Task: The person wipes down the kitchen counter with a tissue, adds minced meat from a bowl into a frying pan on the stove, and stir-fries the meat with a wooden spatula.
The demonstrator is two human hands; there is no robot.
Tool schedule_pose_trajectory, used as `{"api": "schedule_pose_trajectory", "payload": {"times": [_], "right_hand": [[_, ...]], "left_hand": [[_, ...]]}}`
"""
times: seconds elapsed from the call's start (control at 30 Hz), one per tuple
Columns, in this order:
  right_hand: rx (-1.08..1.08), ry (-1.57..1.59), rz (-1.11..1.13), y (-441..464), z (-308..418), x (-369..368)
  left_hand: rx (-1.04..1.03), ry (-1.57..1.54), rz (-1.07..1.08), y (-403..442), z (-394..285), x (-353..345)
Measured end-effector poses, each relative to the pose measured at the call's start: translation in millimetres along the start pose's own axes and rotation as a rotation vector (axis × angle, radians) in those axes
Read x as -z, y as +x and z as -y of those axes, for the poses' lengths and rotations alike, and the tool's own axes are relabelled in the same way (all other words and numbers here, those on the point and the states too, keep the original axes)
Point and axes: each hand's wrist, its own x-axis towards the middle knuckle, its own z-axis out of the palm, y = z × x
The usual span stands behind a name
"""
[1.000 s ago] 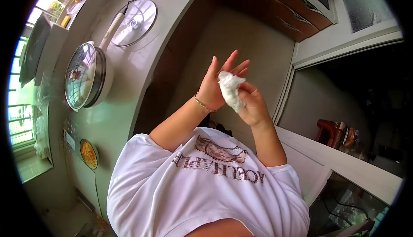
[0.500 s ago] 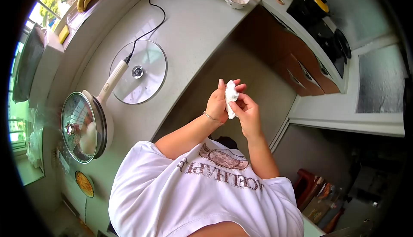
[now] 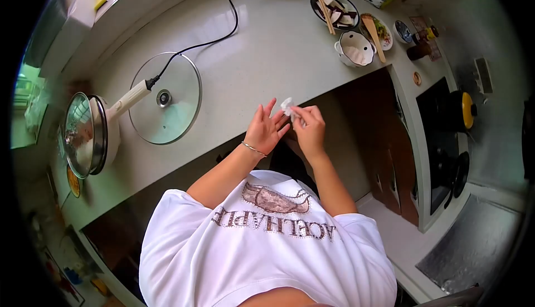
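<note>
A crumpled white tissue (image 3: 288, 107) is pinched between the fingers and thumb of my right hand (image 3: 310, 131). My left hand (image 3: 266, 131) is palm up with its fingers spread, just left of the tissue, and wears a bracelet at the wrist. The tissue is close to the left fingertips; whether they touch is unclear. Both hands are in front of the white shirt, by the counter's front edge. On the counter (image 3: 234, 62) to the left lies a round glass lid (image 3: 184, 92). Beside it is an electric pan (image 3: 111, 140) with a glass cover and a corded handle.
At the back right are a plate of cut pieces (image 3: 341, 18), a white pot (image 3: 356, 49), a wooden spatula (image 3: 372, 33) and small bottles (image 3: 426, 35). A stove with a yellow pot (image 3: 461, 110) is at the right. A black cord (image 3: 217, 40) crosses the counter.
The view has swung toward the counter and stove. My left hand has come away from the tissue and spread its fingers. My right hand still holds the tissue, now more bunched up.
</note>
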Motion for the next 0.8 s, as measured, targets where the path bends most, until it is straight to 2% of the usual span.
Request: {"api": "schedule_pose_trajectory", "payload": {"times": [0.03, 0.07, 0.13, 0.2, 0.27, 0.33, 0.4, 0.5, 0.57, 0.63, 0.8], "right_hand": [[0.035, -0.056, -0.056, 23.9, -13.7, 12.3], [0.274, -0.319, -0.113, 50.8, -30.2, 23.9], [0.468, -0.569, -0.094, 100.6, -54.1, 31.8], [0.456, -0.524, 0.097, 128.3, -91.1, 13.4], [0.228, -0.239, 0.219, 125.2, -121.8, -15.8], [0.209, -0.283, 0.223, 132.7, -122.2, -21.0], [0.091, -0.153, 0.127, 142.4, -126.7, -28.7], [0.012, -0.118, 0.014, 207.2, -124.5, -56.5], [0.12, -0.118, 0.032, 258.5, -130.1, -81.9], [0.173, -0.091, 0.185, 292.7, -122.9, -101.0], [0.22, 0.028, 0.45, 291.1, -118.5, -92.3]], "left_hand": [[-0.02, -0.002, -0.056, 5.7, 3.5, -2.5], [-0.039, -0.009, -0.11, 10.0, 5.9, -3.6], [-0.093, -0.03, -0.119, 13.8, 7.6, -7.8], [-0.116, -0.049, -0.139, 7.9, 16.5, -2.1], [-0.176, -0.094, -0.176, 4.0, 17.8, 3.8], [-0.208, -0.129, -0.226, 2.1, 18.0, 3.5], [-0.235, -0.16, -0.253, 1.3, 17.1, 6.6], [-0.222, -0.17, -0.225, 5.6, 13.6, 11.8], [-0.232, -0.153, -0.215, 8.2, 10.2, 9.0], [-0.253, -0.158, -0.243, 10.0, 3.3, 9.1], [-0.291, -0.172, -0.298, 18.3, -8.1, 20.8]]}}
